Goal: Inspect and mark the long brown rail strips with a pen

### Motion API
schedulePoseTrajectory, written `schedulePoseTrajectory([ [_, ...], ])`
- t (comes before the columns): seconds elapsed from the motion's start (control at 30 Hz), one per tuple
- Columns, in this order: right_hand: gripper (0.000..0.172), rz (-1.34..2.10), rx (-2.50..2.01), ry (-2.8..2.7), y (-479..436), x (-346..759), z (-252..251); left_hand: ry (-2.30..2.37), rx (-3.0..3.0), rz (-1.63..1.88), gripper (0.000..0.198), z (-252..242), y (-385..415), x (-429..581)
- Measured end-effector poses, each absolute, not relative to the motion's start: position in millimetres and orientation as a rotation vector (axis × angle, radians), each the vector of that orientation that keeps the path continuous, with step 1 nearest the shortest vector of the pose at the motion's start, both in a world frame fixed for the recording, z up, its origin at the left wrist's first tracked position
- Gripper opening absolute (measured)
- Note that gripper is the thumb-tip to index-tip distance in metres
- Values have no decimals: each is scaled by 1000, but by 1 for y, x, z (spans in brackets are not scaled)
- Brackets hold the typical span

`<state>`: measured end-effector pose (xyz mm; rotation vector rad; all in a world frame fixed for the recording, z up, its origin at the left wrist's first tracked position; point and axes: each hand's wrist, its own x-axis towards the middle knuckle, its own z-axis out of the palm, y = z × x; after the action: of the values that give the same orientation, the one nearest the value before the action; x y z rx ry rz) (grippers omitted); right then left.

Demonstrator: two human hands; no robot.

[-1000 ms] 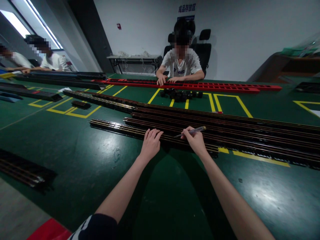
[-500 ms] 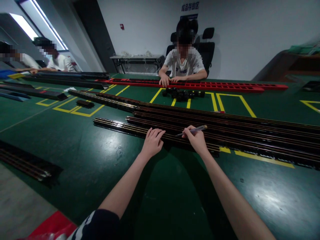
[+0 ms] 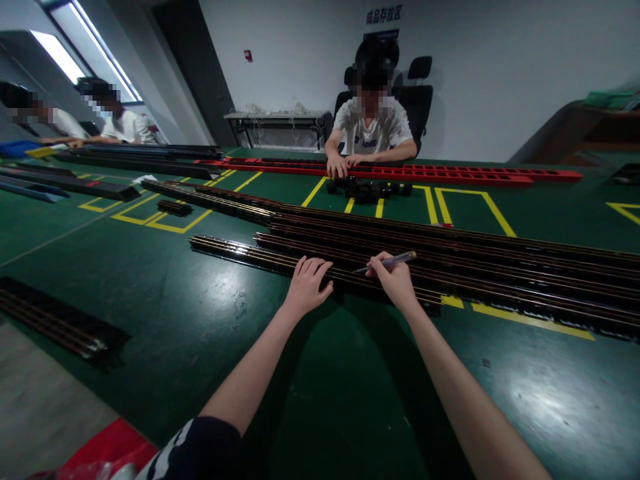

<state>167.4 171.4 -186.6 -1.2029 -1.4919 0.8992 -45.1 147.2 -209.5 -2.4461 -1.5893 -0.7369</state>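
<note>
Across the front of the green table lies a long dark strip with thin shiny lines along it. My left hand rests flat on this strip, fingers stretched out and the thumb apart. To its right, my right hand pinches a slim pen-like tool. The tool slants, its thin tip down at the strip between my hands and its thick end up to the right. Whether the tip touches the strip I cannot tell. Just behind my hands, several more dark strips lie side by side.
Opposite me sits a person with hands at a long red rack. Before it lies a heap of black parts. A short dark bundle and another strip bundle lie leftward. Two more people sit far left.
The whole view has shifted slightly. My left thumb has spread a little away from the fingers. Opposite, the person's hand has moved down toward the black parts. My right hand keeps its grip.
</note>
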Motion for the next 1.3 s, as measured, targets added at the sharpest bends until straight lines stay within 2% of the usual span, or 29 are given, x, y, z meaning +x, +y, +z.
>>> schedulePoseTrajectory([
  [1.3,28,887,-1207,-1488,171,167,-184,-1549,-2370,-743,33,-212,149,-44],
])
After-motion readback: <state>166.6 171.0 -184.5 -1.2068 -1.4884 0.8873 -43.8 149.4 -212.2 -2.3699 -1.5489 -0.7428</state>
